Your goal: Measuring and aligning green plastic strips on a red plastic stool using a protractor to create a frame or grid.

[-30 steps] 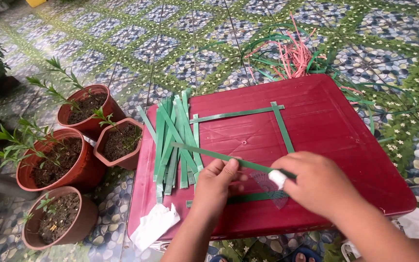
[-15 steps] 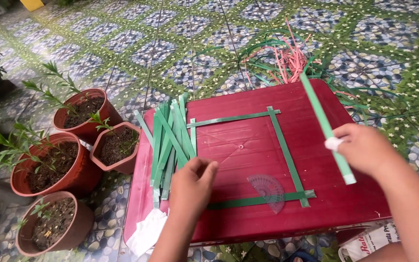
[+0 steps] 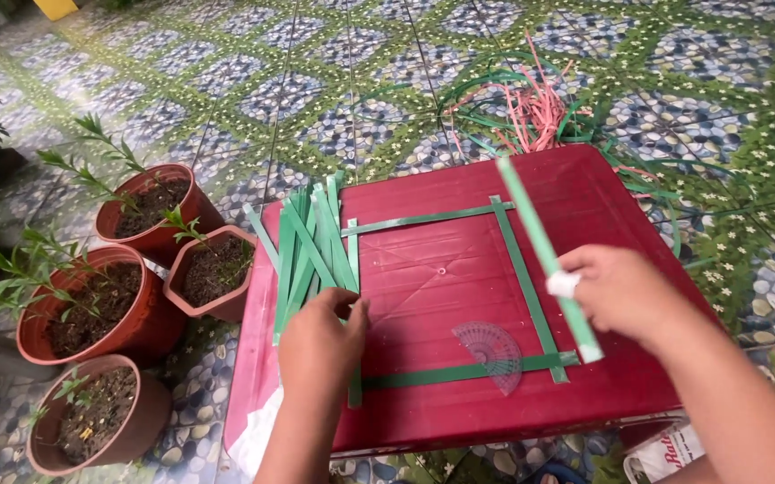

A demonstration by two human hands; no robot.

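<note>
A person's 2 bare hands work over a dark red square tabletop point(image 3: 459, 269), seen from a head camera looking down. The right hand point(image 3: 616, 291) is closed around a long green strip point(image 3: 540, 242), holding it near its lower end and lifted above the table. The strip's long axis runs from the near right, just past the fist, up and away toward the far left, so most of its length reaches out beyond the grip toward the far edge of the table.

The left hand point(image 3: 320, 345) rests palm down on the near left part of the tabletop, fingers curled, pressing on the left side of a square frame of 4 green strips point(image 3: 504, 260) lying flat there. Whether it pinches anything, I cannot tell. Just beyond it lies a loose bundle of spare green strips point(image 3: 311, 237).

The lifted strip crosses above the frame's right side, so the right hand is the nearer one to it. A clear protractor point(image 3: 490, 350) lies on the frame's near side.
</note>
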